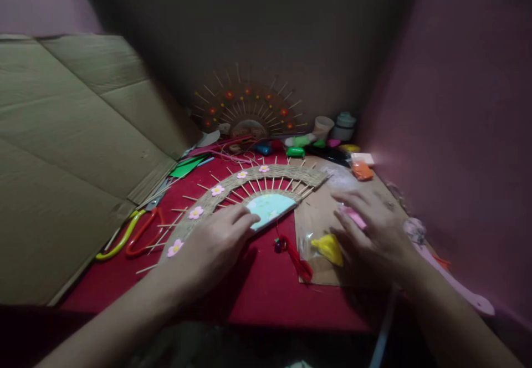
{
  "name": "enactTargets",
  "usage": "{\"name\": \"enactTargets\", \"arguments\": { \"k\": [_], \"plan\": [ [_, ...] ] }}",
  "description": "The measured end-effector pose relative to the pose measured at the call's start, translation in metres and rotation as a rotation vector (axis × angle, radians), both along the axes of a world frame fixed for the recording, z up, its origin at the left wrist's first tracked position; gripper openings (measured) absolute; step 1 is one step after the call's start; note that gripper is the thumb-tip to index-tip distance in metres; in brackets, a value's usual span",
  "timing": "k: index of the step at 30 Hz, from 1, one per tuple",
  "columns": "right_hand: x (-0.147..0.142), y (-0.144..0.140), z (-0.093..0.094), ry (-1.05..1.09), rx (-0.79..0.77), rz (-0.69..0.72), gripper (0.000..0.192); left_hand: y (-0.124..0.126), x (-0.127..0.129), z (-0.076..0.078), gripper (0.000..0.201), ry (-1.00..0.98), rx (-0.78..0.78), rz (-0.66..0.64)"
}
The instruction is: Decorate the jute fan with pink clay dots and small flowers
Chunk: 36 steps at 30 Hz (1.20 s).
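A half-round fan (286, 175) of thin sticks woven with brown twine lies on the red cloth, with pink flowers along its band and a light blue half-disc (270, 208) at its centre. My left hand (224, 229) is closed at the left edge of this half-disc, its fingertips on the fan. Over the cardboard piece, my right hand (374, 229) has its fingers around a small pink packet (353, 216), which looks like modelling clay. A yellow clay lump (329, 249) in clear wrap lies left of that hand. Red thread (300, 262) with a dark bead lies between both hands.
Scissors (141, 235) with yellow and red handles lie at left by a large cardboard sheet (75, 163). A second fan (249, 102) with red flowers leans on the back wall. Behind are clay packets (296, 152), a cup (323, 127) and a jar (344, 127). A pink-handled brush (453, 279) lies right.
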State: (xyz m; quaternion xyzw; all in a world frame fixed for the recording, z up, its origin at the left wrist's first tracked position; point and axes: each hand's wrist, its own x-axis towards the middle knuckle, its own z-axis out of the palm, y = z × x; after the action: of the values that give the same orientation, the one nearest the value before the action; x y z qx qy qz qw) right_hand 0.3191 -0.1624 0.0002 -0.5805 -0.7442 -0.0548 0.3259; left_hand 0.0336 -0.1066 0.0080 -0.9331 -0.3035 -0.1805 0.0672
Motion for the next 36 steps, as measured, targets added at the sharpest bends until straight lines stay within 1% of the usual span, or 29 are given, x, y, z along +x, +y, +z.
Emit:
{"name": "enactTargets", "arguments": {
  "k": [1,2,4,6,8,9,11,13,15,17,19,20,22,24,26,28,31,34,36],
  "plan": [
    [0.006,0.001,0.002,-0.031,0.007,-0.057,0.026,0.004,0.003,0.005,0.023,-0.014,-0.004,-0.024],
    [0.013,0.002,0.003,-0.078,-0.018,-0.109,0.028,0.008,0.007,0.011,0.022,-0.048,0.009,-0.046],
    [0.025,0.004,0.003,-0.195,-0.109,-0.192,0.032,0.012,0.018,0.021,0.022,-0.072,-0.009,-0.097],
    [0.032,0.005,0.001,-0.289,-0.210,-0.235,0.035,0.012,0.032,0.029,0.022,-0.066,-0.024,-0.157],
    [0.033,0.008,-0.002,-0.343,-0.283,-0.246,0.037,0.009,0.046,0.033,0.022,-0.033,-0.027,-0.216],
    [0.032,0.009,-0.004,-0.364,-0.295,-0.254,0.036,0.007,0.053,0.033,0.023,-0.001,-0.028,-0.241],
    [0.028,0.012,-0.008,-0.403,-0.288,-0.289,0.033,0.007,0.064,0.029,0.021,0.033,-0.008,-0.245],
    [0.025,0.015,-0.012,-0.432,-0.272,-0.329,0.029,0.011,0.070,0.020,0.019,0.056,-0.005,-0.228],
    [0.023,0.018,-0.015,-0.430,-0.258,-0.340,0.030,0.016,0.072,0.010,0.018,0.040,-0.035,-0.220],
    [0.023,0.021,-0.016,-0.382,-0.207,-0.299,0.036,0.019,0.071,0.002,0.019,-0.041,-0.105,-0.225],
    [0.022,0.025,-0.012,-0.312,-0.106,-0.235,0.041,0.019,0.071,-0.001,0.019,-0.168,-0.228,-0.229],
    [0.020,0.026,-0.008,-0.282,-0.051,-0.186,0.040,0.019,0.071,0.000,0.019,-0.239,-0.307,-0.224],
    [0.013,0.028,0.004,-0.242,0.038,-0.074,0.033,0.017,0.071,0.003,0.015,-0.372,-0.484,-0.187],
    [0.002,0.029,0.018,-0.203,0.089,0.036,0.024,0.017,0.071,0.007,0.013,-0.472,-0.672,-0.132],
    [-0.010,0.029,0.030,-0.172,0.113,0.095,0.021,0.018,0.071,0.011,0.016,-0.554,-0.839,-0.078],
    [-0.021,0.030,0.036,-0.155,0.112,0.146,0.018,0.020,0.070,0.014,0.023,-0.628,-0.970,-0.039],
    [-0.031,0.035,0.033,-0.095,0.139,0.244,0.022,0.023,0.070,0.015,0.029,-0.722,-1.081,-0.005],
    [-0.034,0.042,0.023,-0.066,0.190,0.303,0.026,0.025,0.070,0.014,0.025,-0.781,-1.125,-0.006],
    [-0.034,0.044,0.017,-0.063,0.196,0.329,0.027,0.026,0.071,0.011,0.020,-0.803,-1.141,-0.013]
  ]
}}
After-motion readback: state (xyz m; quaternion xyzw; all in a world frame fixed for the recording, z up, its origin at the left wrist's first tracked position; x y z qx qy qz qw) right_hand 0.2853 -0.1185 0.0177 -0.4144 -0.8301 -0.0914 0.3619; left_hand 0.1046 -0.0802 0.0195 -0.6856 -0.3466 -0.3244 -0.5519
